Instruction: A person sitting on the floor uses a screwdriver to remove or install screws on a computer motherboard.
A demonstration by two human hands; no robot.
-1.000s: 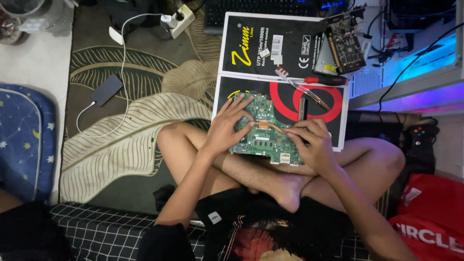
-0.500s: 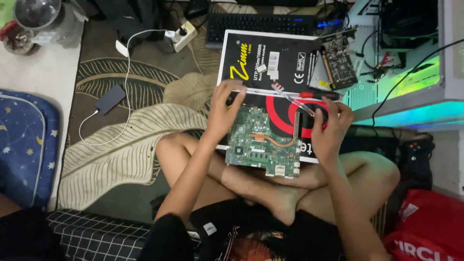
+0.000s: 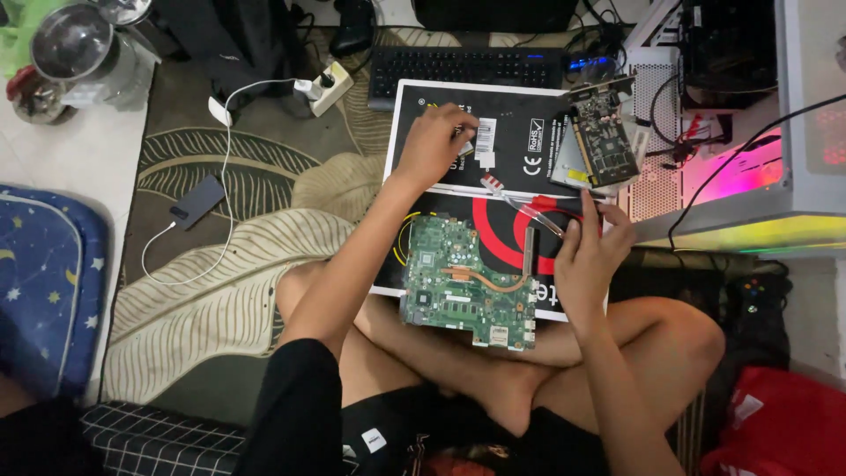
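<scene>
Green circuit board (image 3: 467, 282) on lap, black box (image 3: 493, 141) on leaf rug (image 3: 229, 291), left hand (image 3: 434, 141) grip loose on box, right hand (image 3: 589, 256) open.

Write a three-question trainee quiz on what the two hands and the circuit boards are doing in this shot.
1. True or false: the left hand rests on the flat black cardboard box.
2. Which hand touches the clear-handled screwdriver? A) left B) right
3. Fill in: the green laptop motherboard with the copper heat pipe lies across the person's ____.

Key: 1 true; 2 B; 3 legs.
</scene>
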